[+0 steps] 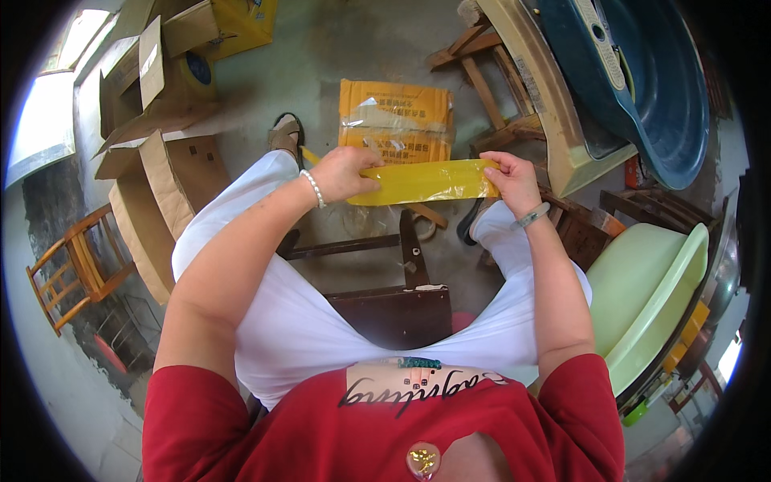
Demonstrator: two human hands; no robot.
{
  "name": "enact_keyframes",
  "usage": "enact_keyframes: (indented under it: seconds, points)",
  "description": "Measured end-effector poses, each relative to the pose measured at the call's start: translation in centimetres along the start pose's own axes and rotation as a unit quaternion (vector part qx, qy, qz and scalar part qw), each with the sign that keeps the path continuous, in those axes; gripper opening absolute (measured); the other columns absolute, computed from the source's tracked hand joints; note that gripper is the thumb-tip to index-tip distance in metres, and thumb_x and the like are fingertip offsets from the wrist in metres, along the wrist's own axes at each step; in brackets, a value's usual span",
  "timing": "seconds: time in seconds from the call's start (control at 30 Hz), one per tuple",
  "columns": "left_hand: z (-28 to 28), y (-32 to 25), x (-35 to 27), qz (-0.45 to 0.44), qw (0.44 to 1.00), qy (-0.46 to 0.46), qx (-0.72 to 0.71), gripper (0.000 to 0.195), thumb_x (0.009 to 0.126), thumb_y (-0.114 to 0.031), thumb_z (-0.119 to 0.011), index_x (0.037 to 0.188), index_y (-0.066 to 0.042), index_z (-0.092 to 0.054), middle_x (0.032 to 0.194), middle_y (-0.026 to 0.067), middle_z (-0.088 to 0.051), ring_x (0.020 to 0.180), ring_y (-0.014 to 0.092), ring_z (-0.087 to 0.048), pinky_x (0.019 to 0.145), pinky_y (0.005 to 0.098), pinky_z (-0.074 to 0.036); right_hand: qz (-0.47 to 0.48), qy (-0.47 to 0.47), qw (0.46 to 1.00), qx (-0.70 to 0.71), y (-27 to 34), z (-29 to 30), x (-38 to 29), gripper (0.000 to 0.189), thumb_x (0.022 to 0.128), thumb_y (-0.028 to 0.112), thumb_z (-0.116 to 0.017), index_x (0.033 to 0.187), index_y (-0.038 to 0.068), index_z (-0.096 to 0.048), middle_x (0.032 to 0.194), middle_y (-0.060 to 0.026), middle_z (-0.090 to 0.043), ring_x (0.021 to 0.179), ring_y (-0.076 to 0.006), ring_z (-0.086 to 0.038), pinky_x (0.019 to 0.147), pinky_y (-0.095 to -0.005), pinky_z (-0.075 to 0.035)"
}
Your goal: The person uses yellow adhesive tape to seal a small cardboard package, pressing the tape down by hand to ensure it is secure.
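Observation:
A strip of wide yellow packing tape (430, 182), glossy and slightly creased, stretches between my two hands above the floor. My left hand (347, 173) pinches its left end between thumb and fingers. At the other end, my right hand (512, 181) grips the strip near its upper corner. Just beyond the tape lies an orange-yellow cardboard box (394, 111), bearing printed writing and bands of clear tape. The strip overlaps the box's near edge in this view. Under the strip, a ring-shaped thing (426, 228) rests on the floor, partly hidden.
Between my legs is a dark wooden stool (391, 313). Open cardboard boxes (174, 181) stand at the left, near a small wooden chair (84, 265). On the right are a wooden frame (491, 90), a large blue basin (668, 78) and a pale green tub (638, 289).

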State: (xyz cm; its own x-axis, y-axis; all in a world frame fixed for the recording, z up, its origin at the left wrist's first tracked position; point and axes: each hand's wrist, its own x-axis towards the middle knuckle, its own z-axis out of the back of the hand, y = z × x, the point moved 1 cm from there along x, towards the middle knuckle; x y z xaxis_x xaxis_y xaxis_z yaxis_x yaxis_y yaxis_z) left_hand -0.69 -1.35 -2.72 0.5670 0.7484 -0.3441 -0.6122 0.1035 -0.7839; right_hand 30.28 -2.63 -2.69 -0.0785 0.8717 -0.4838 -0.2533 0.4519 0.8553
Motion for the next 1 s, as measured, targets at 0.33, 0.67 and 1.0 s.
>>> enact_keyframes:
  seconds: [0.33,0.67,1.0]
  points:
    - [3.3,3.3,0.4,0.154,0.983,0.067,0.075,0.026,0.069,-0.019,-0.066,0.092,-0.007,-0.064,0.084,0.0158,-0.063,0.080,0.029,-0.060,0.072,0.0347,-0.047,-0.115,-0.036,0.993,-0.007,-1.9,0.3,2.5,0.010,0.087,0.007,-0.051,0.090,0.002,-0.059,0.069,-0.0027,-0.059,0.054,-0.0095,-0.055,0.039,-0.0216,-0.045]
    - [4.0,8.3,5.8,0.105,0.971,0.129,0.172,0.028,0.066,-0.013,-0.066,0.094,-0.006,-0.065,0.087,0.0154,-0.064,0.083,0.029,-0.060,0.077,0.0350,-0.047,-0.050,-0.196,0.976,-0.081,-9.1,2.0,10.9,0.019,0.078,0.006,-0.057,0.095,0.001,-0.063,0.080,-0.0077,-0.064,0.061,-0.0143,-0.060,0.047,-0.0253,-0.048]
    - [6.8,13.3,7.2,0.197,0.936,0.251,0.148,0.020,0.067,-0.014,-0.064,0.085,-0.004,-0.066,0.070,0.0110,-0.064,0.062,0.019,-0.062,0.065,0.0311,-0.050,-0.180,-0.330,0.924,-0.070,-11.3,3.9,12.7,0.015,0.082,0.008,-0.054,0.094,0.004,-0.062,0.083,-0.0101,-0.062,0.059,-0.0186,-0.060,0.039,-0.0266,-0.049]
